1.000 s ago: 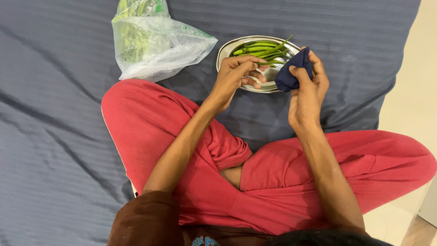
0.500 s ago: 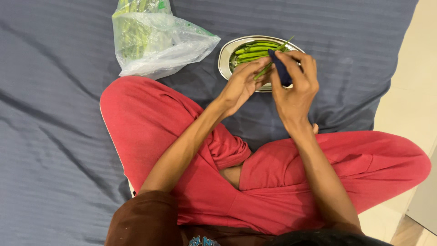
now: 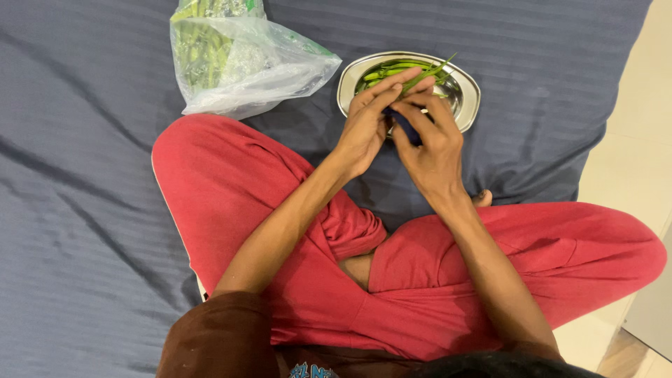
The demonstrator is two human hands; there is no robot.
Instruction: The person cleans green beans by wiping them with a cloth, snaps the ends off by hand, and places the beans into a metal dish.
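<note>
Steel tray [image 3: 467, 105] beside plastic bag [image 3: 238, 63]

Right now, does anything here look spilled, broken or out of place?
Nothing stands out. The left hand and right hand hold a green pod and a dark blue cloth over the steel plate. The plastic bag lies on the bedsheet; nothing spilled.

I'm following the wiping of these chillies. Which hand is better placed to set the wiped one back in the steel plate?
Probably the left hand: its fingertips pinch the green chilli right over the steel plate. The right hand is wrapped around the dark blue cloth.
</note>
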